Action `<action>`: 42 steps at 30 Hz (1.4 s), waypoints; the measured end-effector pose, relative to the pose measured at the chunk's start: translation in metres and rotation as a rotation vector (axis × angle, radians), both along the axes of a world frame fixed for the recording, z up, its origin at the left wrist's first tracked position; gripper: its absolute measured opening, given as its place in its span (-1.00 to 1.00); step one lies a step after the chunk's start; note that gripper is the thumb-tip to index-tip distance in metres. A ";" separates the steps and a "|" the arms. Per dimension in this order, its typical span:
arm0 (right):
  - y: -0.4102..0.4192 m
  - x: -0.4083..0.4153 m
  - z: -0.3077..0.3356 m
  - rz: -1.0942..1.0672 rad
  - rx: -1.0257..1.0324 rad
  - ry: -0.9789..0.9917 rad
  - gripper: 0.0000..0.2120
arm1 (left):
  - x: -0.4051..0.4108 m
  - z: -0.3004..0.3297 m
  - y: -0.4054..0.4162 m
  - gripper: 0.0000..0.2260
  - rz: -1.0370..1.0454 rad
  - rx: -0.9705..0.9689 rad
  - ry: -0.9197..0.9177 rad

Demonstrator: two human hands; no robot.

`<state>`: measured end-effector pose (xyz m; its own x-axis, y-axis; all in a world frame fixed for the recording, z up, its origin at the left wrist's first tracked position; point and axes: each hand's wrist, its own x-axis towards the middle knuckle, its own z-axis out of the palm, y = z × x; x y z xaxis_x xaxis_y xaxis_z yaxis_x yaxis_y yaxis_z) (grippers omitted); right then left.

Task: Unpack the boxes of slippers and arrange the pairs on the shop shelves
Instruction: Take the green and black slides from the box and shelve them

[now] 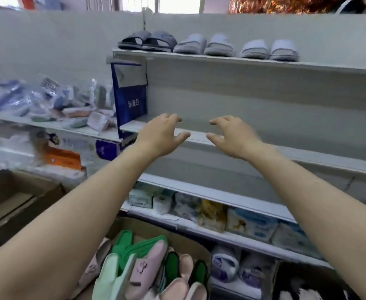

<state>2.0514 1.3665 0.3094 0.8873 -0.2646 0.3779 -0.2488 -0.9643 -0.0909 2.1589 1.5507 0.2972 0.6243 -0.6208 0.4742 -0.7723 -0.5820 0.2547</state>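
Three pairs of slippers stand on the top shelf (253, 61): a dark grey pair (149, 41) at the left, then a pale lilac pair (206, 45) and another pale lilac pair (269, 50). Both arms reach out in front of the bare middle shelf (307, 156). My left hand (159, 135) and my right hand (234, 136) hover there with loosely spread fingers, holding nothing. Below me a cardboard box (197, 250) holds several green, pink and mint slippers (143, 263).
A blue bag (130, 98) hangs at the shelf's left end. Bagged goods (48, 100) crowd the left shelf. An open cardboard box (15, 198) sits at lower left. Packaged tissues (251, 224) fill the lower shelves.
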 end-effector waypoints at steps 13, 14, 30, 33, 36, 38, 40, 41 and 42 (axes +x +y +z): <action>0.082 0.167 -0.314 -0.034 0.511 0.577 -0.49 | 0.191 -0.296 0.090 -0.49 0.117 0.239 0.603; 0.091 0.173 -0.339 -0.053 0.576 0.633 -0.48 | 0.199 -0.322 0.099 -0.49 0.128 0.261 0.653; 0.150 0.191 -0.561 -0.466 0.954 0.948 -0.43 | 0.173 -0.549 0.157 -0.49 0.132 0.320 1.261; 0.144 0.196 -0.567 -0.459 0.928 0.914 -0.77 | 0.175 -0.554 0.155 -0.47 0.137 0.274 1.299; 0.138 0.198 -0.552 -0.469 1.009 0.809 -0.74 | 0.177 -0.555 0.149 -0.37 0.114 0.231 1.392; 0.135 0.196 -0.541 -0.476 1.044 0.693 -0.76 | 0.176 -0.555 0.143 -0.37 0.089 0.202 1.473; 0.134 0.195 -0.539 -0.482 1.088 0.625 -0.79 | 0.173 -0.556 0.136 -0.36 0.067 0.183 1.524; 0.134 0.194 -0.544 -0.482 1.133 0.617 -0.83 | 0.171 -0.557 0.134 -0.36 0.067 0.174 1.537; 0.135 0.194 -0.551 -0.466 1.180 0.642 -0.88 | 0.170 -0.559 0.133 -0.36 0.076 0.162 1.548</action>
